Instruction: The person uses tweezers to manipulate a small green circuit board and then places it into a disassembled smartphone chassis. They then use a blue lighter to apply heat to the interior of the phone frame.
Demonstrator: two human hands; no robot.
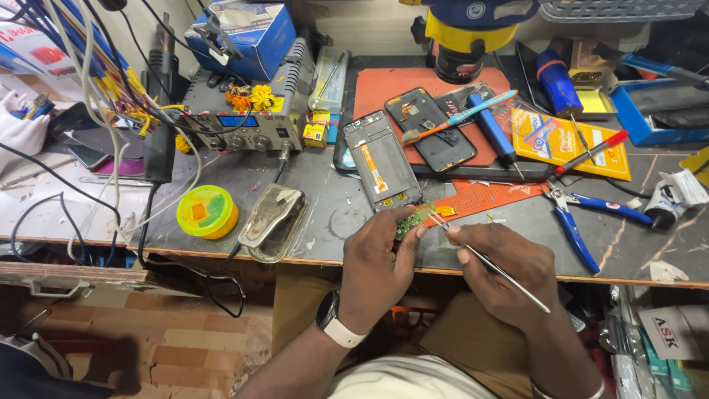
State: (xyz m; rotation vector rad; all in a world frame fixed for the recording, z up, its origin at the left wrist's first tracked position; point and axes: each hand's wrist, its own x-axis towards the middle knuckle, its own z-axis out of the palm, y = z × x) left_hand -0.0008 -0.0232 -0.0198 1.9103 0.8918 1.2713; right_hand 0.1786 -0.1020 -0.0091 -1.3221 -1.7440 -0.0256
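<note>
My left hand [378,264] pinches a small green circuit board [415,216] at the front edge of the workbench. My right hand [508,267] grips thin metal tweezers [487,261], whose tips touch the board's right end. Just behind the board lies an opened phone frame [382,161] with an orange flex strip. A second dark phone back [430,127] rests on a red mat [384,87], with a toothbrush [458,118] lying across it. A watch with a white band sits on my left wrist.
Blue-handled pliers [580,222], a red-tipped screwdriver [594,151] and a blue screwdriver [496,137] lie to the right. A soldering station [244,118], a yellow-green round tin [207,212], a metal stand [272,222] and tangled cables [96,89] fill the left. A microscope base [461,59] stands behind.
</note>
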